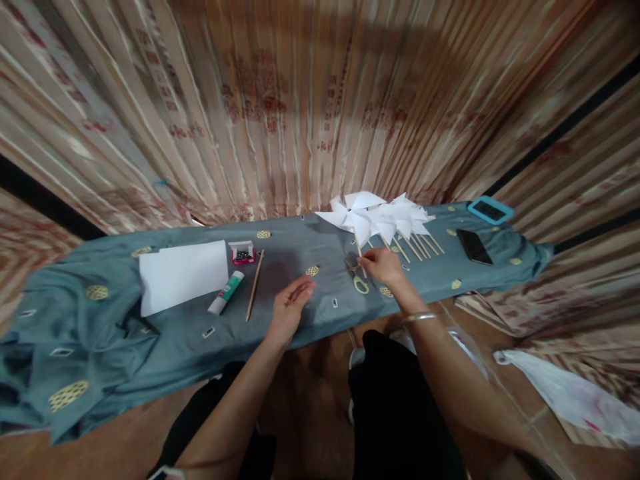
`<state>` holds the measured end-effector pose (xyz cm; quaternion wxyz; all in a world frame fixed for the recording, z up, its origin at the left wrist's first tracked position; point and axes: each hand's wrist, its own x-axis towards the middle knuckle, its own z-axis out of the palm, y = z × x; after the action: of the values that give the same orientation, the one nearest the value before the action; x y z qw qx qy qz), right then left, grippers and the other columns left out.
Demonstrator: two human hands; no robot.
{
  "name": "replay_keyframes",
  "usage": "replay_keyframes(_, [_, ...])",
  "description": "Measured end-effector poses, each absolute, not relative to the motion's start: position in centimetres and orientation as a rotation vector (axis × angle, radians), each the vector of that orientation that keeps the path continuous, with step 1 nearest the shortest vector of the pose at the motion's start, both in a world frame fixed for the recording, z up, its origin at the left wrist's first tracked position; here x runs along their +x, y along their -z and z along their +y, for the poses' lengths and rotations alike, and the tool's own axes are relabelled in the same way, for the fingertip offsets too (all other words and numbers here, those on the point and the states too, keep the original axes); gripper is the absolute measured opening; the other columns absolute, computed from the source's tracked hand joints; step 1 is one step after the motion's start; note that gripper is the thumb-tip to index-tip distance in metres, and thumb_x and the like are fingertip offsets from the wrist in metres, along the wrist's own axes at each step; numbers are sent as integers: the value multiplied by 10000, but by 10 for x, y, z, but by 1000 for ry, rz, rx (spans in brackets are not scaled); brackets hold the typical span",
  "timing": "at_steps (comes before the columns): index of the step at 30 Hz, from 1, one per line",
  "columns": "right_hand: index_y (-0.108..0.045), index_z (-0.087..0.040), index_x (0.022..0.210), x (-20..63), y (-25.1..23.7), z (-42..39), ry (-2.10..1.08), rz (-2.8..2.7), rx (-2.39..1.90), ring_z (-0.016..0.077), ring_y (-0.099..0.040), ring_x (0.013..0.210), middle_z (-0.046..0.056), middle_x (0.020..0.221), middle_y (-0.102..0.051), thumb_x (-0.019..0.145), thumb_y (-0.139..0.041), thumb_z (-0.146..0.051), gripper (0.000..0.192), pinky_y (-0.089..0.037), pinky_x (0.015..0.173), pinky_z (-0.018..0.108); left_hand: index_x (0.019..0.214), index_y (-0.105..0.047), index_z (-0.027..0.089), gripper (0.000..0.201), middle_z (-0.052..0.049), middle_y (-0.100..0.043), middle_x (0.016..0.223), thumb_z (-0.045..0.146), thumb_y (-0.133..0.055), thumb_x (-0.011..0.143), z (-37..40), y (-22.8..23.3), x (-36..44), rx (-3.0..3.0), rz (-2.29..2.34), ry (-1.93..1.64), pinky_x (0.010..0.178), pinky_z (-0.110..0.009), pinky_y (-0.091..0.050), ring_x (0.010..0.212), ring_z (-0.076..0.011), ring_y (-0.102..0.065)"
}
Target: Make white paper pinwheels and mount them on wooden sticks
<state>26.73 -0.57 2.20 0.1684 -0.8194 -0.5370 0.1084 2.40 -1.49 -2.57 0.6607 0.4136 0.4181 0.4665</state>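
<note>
My right hand [384, 265] pinches the lower end of a wooden stick that carries a white paper pinwheel [356, 217]. This pinwheel lies over or against a row of several other white paper pinwheels [400, 217], whose sticks point toward me. Under and beside my right hand are scissors [361, 285] with yellow-green handles, their blades partly hidden. My left hand [290, 308] hovers over the cloth near the middle, fingers loosely bent and apart from the thumb, with nothing visible in it. To its left lies a thin wooden stick [255, 287].
Left of the stick are a green-and-white glue stick [227, 292], a red box [243, 253] of small dark pieces and white paper sheets [185, 275]. A black phone [474, 247] and a blue-framed device [490, 210] lie at right. A curtain [300, 113] hangs behind the cloth-covered table [320, 320].
</note>
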Motion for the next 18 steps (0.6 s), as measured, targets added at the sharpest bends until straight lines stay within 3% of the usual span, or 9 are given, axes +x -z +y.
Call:
replay_keyframes(6, [-767,-169,943,300,-16,19,-198,-1605,-2639,266,-704,987,117,987,-767,885,-609,-305,217,-496,782,301,935,-764,168,456,-73,-770,891,402,-857,555,-14,26,15,911,942,-1068,910,-350,-500,897,-204,-686])
replay_keyframes(13, [-655,-161,1075,326,-2,33,-211,-1701,-2798,192,-664,1000,66,1113,-689,939,-592,-397,280,-538,905,428,963,-757,160,451,-75,-770,908,388,-838,582,-12,30,10,913,969,-1064,908,-332,-494,903,-196,-681])
replay_keyframes(18, [-745,-183,1015,336,5,36,-164,-1731,-2827,251,-684,1030,104,1065,-738,912,-592,-355,252,-521,853,332,955,-759,162,443,-74,-772,910,397,-835,587,-12,30,11,927,967,-1052,900,-328,-500,893,-196,-684])
